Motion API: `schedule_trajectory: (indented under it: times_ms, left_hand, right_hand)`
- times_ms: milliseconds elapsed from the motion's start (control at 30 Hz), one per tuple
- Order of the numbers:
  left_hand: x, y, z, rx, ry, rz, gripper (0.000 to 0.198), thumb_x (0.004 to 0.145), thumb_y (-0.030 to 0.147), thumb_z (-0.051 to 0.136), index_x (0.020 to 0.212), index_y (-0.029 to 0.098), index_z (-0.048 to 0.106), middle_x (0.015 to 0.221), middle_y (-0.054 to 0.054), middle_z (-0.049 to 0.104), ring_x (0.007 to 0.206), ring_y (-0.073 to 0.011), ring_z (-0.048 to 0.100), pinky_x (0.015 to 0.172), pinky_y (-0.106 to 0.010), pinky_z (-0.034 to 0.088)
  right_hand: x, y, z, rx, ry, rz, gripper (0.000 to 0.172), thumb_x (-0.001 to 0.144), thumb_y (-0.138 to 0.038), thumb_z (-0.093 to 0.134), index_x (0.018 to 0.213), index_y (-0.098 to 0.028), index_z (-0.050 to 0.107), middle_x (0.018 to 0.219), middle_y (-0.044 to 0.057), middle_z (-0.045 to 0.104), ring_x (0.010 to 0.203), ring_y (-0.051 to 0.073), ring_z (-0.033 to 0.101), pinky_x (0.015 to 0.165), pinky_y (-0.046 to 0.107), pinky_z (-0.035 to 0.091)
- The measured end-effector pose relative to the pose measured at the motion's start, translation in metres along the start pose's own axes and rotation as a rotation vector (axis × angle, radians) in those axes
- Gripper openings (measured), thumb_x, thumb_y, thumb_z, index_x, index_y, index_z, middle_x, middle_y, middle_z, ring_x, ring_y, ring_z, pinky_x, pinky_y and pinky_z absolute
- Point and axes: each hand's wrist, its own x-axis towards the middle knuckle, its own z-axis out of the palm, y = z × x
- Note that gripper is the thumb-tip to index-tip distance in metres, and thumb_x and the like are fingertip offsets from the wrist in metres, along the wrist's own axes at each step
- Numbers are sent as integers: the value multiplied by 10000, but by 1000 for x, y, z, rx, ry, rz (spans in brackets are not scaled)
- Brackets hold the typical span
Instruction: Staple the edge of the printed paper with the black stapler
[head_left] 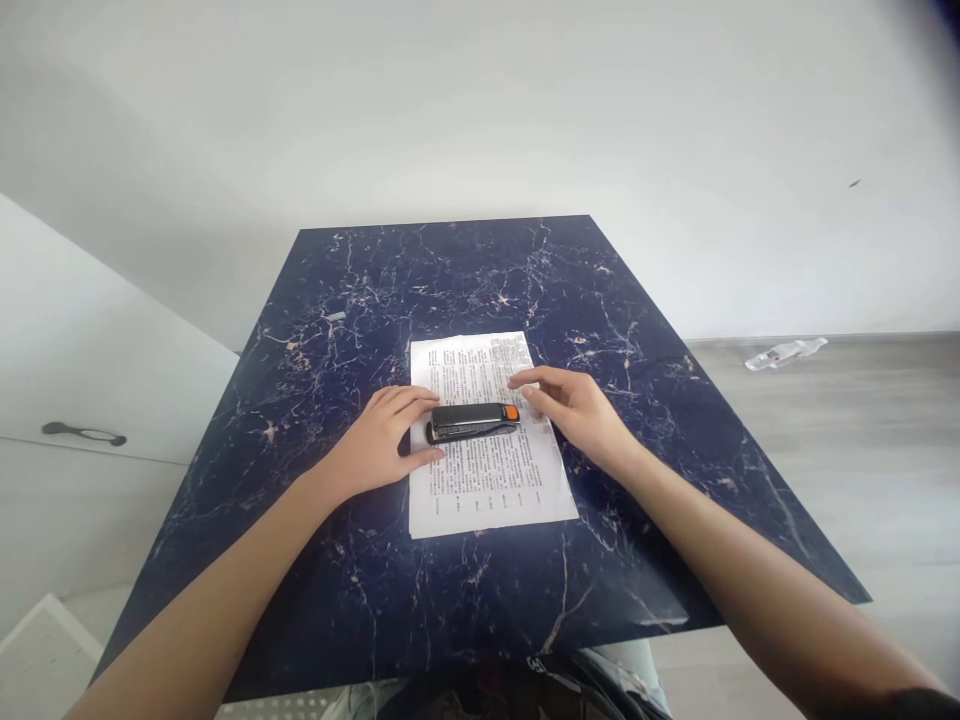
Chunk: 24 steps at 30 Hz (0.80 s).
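A black stapler (pixel 472 420) with an orange patch at its right end lies on its side across printed sheets of paper (pixel 480 510). The sheets rest on a dark blue marbled table. At the stapler's left end is my left hand (pixel 390 435), thumb and fingers apart, over the paper's left edge. My right hand (pixel 566 405) hovers or rests by the paper's upper right edge, fingers loosely curved and apart, close to the orange end. Neither hand is wrapped round the stapler.
On the table (pixel 450 270), a small pale strip (pixel 336 316) lies at the left. A white wall stands behind. To the left is a white cabinet with a dark handle (pixel 84 434). A clear plastic item (pixel 786 353) lies on the floor at the right.
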Motion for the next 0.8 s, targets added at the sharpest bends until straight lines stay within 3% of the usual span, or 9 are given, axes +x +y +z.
schedule_trajectory:
  times_ms: [67,133,267,333,533,700,800]
  left_hand:
    - [0,0,0,-5,36,11,442,969,475,689,1326,229,606,1382,-110,663,1315,-326,583,1155,-586,417]
    - [0,-1,1,4,51,12,355,983,446,672,1251,216,638,1302,-103,697,1244,-311,615,1111,-564,443]
    - [-1,-5,4,11,14,-5,291,991,455,657,1152,212,667,1210,-86,727,1127,-295,642,1016,-526,469]
    - [-1,-6,4,5,5,-7,289,990,456,661,1145,213,664,1201,-79,729,1095,-283,641,986,-504,469]
    - [1,-4,4,-14,14,-6,249,991,428,660,1113,211,666,1152,-70,731,1054,-267,636,950,-469,460]
    - [0,-5,5,-25,5,-22,282,980,448,670,1142,217,682,1197,-73,728,1076,-276,636,977,-480,456]
    - [-1,-6,5,-27,9,-20,287,979,449,675,1147,216,675,1207,-70,726,1090,-275,635,993,-478,450]
  right_hand:
    - [-2,2,-6,220,-115,158,296,1004,-368,613,1193,-212,779,631,7,676,571,164,613,616,342,534]
    - [-3,4,-4,427,-237,258,315,994,-337,623,1231,-184,764,609,15,681,563,168,647,602,328,561]
    - [-2,5,8,646,-321,363,354,969,-271,642,1294,-163,731,920,104,799,743,214,773,679,353,657]
    - [-1,6,12,688,-321,375,352,973,-257,632,1300,-164,726,1021,121,802,797,216,791,720,353,678]
    - [-1,12,12,681,-326,385,380,997,-254,597,1346,-147,703,868,106,804,778,212,795,777,365,692]
    - [-1,14,12,713,-338,365,366,995,-247,635,1341,-159,714,1028,124,807,794,201,797,771,345,689]
    - [-1,12,12,728,-327,365,358,977,-234,654,1318,-152,726,1024,126,802,776,199,794,755,340,685]
